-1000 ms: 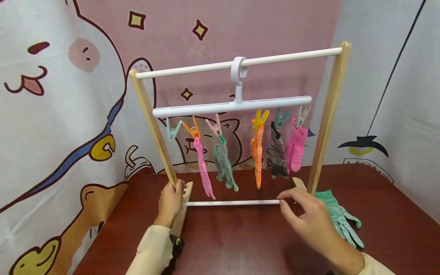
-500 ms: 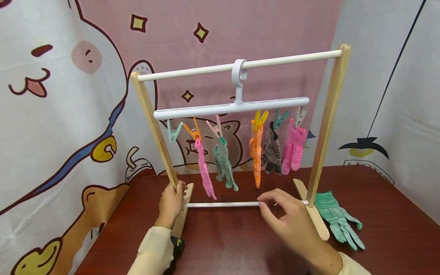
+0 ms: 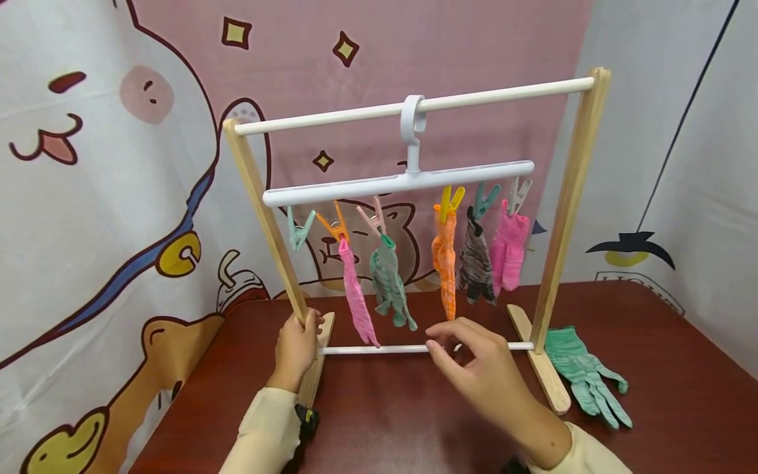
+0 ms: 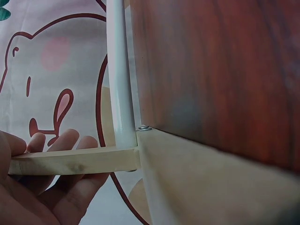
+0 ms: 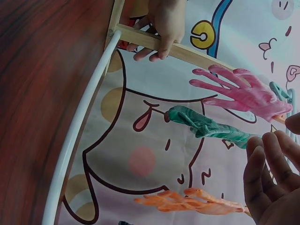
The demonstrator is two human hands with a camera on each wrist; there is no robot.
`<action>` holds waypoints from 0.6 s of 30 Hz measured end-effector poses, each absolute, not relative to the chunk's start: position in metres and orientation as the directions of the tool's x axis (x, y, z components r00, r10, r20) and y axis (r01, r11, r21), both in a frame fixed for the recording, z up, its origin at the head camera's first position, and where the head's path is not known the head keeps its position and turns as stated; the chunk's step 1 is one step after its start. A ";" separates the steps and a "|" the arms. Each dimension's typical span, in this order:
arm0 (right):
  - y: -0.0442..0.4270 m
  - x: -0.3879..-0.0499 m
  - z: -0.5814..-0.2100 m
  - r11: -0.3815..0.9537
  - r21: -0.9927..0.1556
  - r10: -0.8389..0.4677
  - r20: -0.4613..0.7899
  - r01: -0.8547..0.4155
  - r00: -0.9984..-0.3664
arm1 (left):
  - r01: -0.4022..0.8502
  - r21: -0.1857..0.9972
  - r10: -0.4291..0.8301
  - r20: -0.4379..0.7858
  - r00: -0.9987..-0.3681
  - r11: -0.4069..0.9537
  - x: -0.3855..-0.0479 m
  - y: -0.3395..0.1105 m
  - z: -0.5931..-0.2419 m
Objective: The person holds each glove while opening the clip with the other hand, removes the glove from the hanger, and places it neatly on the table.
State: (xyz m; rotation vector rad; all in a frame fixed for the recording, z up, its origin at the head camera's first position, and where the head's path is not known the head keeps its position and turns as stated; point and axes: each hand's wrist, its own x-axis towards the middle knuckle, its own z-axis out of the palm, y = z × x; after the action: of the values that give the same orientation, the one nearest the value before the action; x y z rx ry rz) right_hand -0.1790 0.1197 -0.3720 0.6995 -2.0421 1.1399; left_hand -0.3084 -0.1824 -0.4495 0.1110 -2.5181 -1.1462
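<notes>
My left hand [image 3: 296, 345] grips the lower part of a wooden rack's left post [image 3: 260, 204], its fingers wrapped round the wood in the left wrist view. A white hanger [image 3: 355, 191] hooks over the top rod [image 3: 503, 100]. From its clothespins hang a pink glove [image 3: 358, 296], a green glove [image 3: 391, 283], an orange glove [image 3: 445, 263], a dark mottled glove [image 3: 476, 263] and a pink knit piece [image 3: 508, 253]. My right hand [image 3: 482, 368] hovers before the lower rod [image 3: 379, 349], fingers loosely bent and holding nothing. Touching the rod cannot be confirmed.
A mint clothespin [image 3: 299, 230] hangs bare at the hanger's left end. A loose green glove [image 3: 586, 375] lies on the brown table [image 3: 379, 428], beside the rack's right foot [image 3: 545, 375]. Behind stands a cartoon-printed cloth [image 3: 474, 46].
My right hand has moved left along the lower rod, from near the right foot to below the orange glove. The hanging pieces sway slightly. My left hand keeps its grip on the post.
</notes>
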 end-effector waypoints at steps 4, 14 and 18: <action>0.117 -0.179 -0.371 0.473 -0.485 -0.116 0.793 -0.735 -0.598 | 0.081 0.741 -0.218 0.297 -0.930 0.666 -0.307 -0.182 -0.448; 0.109 -0.185 -0.372 0.472 -0.516 -0.124 0.764 -0.715 -0.633 | 0.085 0.746 -0.213 0.295 -0.931 0.661 -0.307 -0.182 -0.446; 0.105 -0.189 -0.372 0.482 -0.512 -0.124 0.764 -0.711 -0.634 | 0.082 0.742 -0.216 0.296 -0.930 0.665 -0.308 -0.183 -0.446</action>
State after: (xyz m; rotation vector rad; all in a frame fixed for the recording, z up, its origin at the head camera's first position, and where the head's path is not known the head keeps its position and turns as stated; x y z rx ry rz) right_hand -0.1893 0.1052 -0.3717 0.6874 -2.0646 1.1342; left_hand -0.3082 -0.1827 -0.4464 0.1053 -2.5222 -1.1498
